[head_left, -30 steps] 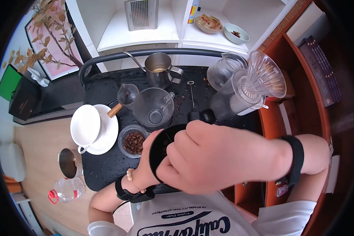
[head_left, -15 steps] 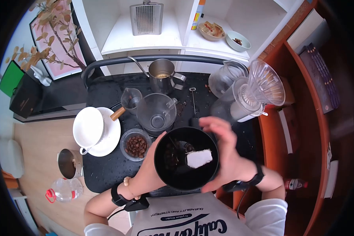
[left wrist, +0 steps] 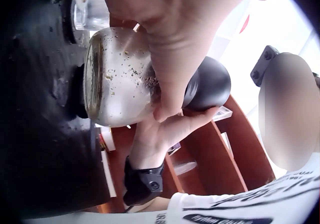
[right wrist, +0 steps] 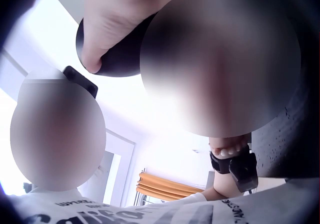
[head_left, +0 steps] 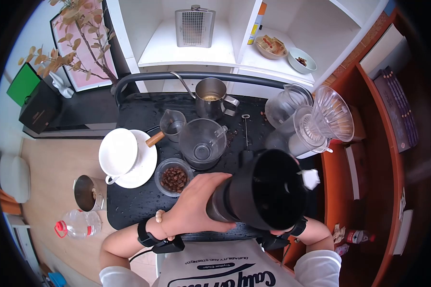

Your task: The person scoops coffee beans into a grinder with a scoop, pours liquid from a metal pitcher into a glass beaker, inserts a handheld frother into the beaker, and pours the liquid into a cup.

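Tilting above the black desk [head_left: 139,119] at six o'clock, the black funnel-topped coffee grinder with a glass jar base [head_left: 266,189] looks rigid, fairly weighty, breakable below; best gripped round the jar. The left hand [head_left: 196,203] wraps the jar; the right hand [left wrist: 165,129] cups the black body underneath, pinching a white tissue [head_left: 311,178].

Coffee grinder [head_left: 263,191] now tipped on its side w/ mouth facing up-right; right hand [left wrist: 165,134] moved underneath it, white wipe [head_left: 311,178] now at rim.

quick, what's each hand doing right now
Left hand: grips the grinder's glass jar.
Right hand: holds the grinder's black top from below, with a white scrap by its fingers.
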Available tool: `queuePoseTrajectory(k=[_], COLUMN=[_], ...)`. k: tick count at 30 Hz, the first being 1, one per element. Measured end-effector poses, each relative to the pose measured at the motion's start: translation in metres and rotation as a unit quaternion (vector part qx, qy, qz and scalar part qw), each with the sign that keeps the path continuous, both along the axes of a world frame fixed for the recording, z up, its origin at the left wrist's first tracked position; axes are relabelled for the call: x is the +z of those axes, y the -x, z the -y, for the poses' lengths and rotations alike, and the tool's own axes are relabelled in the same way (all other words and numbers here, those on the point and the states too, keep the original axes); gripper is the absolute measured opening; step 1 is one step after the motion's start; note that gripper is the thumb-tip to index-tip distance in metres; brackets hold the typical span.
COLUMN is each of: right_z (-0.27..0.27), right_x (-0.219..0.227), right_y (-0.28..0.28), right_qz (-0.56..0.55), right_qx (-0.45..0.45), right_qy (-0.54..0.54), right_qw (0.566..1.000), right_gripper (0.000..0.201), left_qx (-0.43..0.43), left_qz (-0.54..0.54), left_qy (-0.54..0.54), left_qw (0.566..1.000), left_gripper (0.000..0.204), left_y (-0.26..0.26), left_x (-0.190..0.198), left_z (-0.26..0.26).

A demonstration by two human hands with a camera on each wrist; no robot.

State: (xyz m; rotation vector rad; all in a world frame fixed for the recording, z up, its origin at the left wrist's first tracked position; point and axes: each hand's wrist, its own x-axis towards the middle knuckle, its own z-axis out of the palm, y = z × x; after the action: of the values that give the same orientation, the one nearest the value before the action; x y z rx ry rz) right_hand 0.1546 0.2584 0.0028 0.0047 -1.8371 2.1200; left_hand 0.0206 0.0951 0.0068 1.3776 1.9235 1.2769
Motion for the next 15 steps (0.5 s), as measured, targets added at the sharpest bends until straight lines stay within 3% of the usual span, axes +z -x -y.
queuePoseTrajectory(k=[1,2,4,5,7,8,9,11,13,15], right_z=[0.002,0.0,-0.012,-0.025,-0.049,-0.05,-0.048,-0.039,-0.04,-0.046], right_x=[0.005,0.023,0.061,0.059,0.048,0.047,0.056,0.048,0.05,0.045], right_y=[0.003,0.005,0.011,0.012,0.013,0.013,0.06,0.036,0.05,0.026], right_qz=[0.109,0.11,0.112,0.111,0.02,0.019,0.021,0.027,0.033,0.042], right_qx=[-0.085,-0.084,0.042,0.043,0.142,0.141,0.137,0.13,0.121,0.109], right_qy=[0.185,0.184,0.352,0.352,0.184,0.184,0.192,0.209,0.227,0.248], right_qw=[0.973,0.973,0.928,0.929,0.972,0.973,0.972,0.969,0.966,0.962], right_gripper=[0.101,0.101,0.055,0.055,0.048,0.048,0.048,0.048,0.048,0.048], left_qx=[-0.034,-0.033,-0.143,-0.142,-0.119,-0.114,-0.08,0.0,0.075,0.134], left_qz=[-0.001,-0.001,0.085,0.084,0.018,-0.008,-0.032,-0.073,-0.254,-0.39], left_qy=[-0.011,-0.012,0.021,0.021,0.006,0.002,0.004,-0.007,-0.03,-0.005], left_qw=[0.999,0.999,0.986,0.986,0.993,0.993,0.996,0.997,0.964,0.911], left_gripper=[0.08,0.08,0.079,0.079,0.08,0.08,0.079,0.079,0.079,0.079], left_y=[0.001,0.001,0.005,0.005,0.005,0.011,0.016,0.026,0.037,0.045], left_x=[0.003,0.002,-0.001,0.002,0.02,0.031,0.042,0.06,0.071,0.078], left_z=[-0.001,0.0,0.002,0.006,0.017,0.021,0.026,0.031,0.026,0.015])
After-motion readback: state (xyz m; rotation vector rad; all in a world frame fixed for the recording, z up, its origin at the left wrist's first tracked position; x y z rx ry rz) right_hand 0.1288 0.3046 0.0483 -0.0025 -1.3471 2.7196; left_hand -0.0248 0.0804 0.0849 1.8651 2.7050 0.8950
